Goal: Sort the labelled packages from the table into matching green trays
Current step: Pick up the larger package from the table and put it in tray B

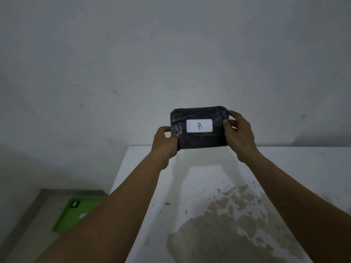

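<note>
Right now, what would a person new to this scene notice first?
First, the black wrapped package held up in the centre by both hands, left hand and right hand, its white label reading "B". Next, the large brown stain on the white table below, and a green tray at lower left.

The package (199, 128) is black with a white label (199, 126), the tray (70, 217) bright green, the table (294, 168) white, blotched brown.

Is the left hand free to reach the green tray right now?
Probably not yet: the left hand and right hand both hold the package aloft; the tray lies low left, partly behind the forearm.
</note>
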